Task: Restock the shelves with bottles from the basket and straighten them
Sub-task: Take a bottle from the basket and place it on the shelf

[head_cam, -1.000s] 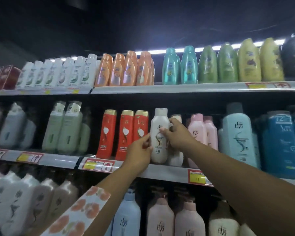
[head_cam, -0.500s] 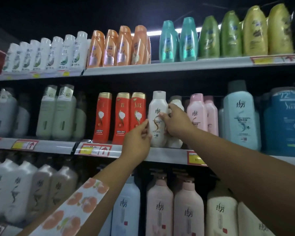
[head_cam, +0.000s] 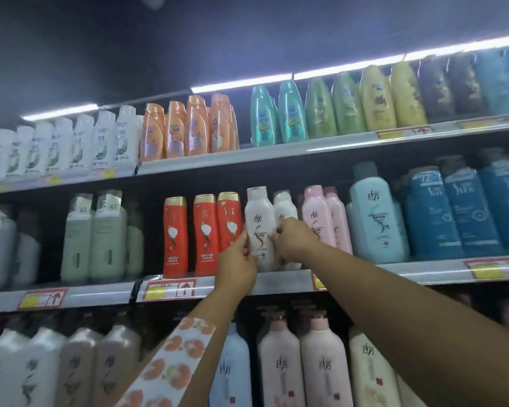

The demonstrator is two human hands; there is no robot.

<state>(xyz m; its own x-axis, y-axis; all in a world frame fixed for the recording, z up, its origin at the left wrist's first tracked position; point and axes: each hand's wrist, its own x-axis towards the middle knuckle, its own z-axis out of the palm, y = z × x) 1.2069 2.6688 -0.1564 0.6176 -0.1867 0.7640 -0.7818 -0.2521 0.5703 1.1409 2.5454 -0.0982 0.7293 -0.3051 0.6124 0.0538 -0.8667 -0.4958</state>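
Overhead, dim dark ceiling; white strip lights (head_cam: 241,82) fixed along the top of the racking. Three grey metal shelf tiers in view, each edged with red-and-yellow price tags (head_cam: 170,290). Middle shelf (head_cam: 100,295) carrying the task item: tall white plastic bottle with a brown swirl on its label (head_cam: 260,227), upright at the front edge, just right of three red bottles with gold caps (head_cam: 202,235) and in front of a second white bottle (head_cam: 285,212). Left hand (head_cam: 238,265) curled against the white bottle's lower left side, fingers round it — right hand (head_cam: 294,240) gripping its right side, thumb on the front. Pink bottles (head_cam: 318,218) next along, then pale blue and darker blue bottles. Top shelf (head_cam: 247,155): white, orange, teal, green and yellow bottles in rows. Bottom tier: large pump bottles, white, pink and cream — partly hidden by the forearms. Floral-print sleeve (head_cam: 171,368) on the left arm.
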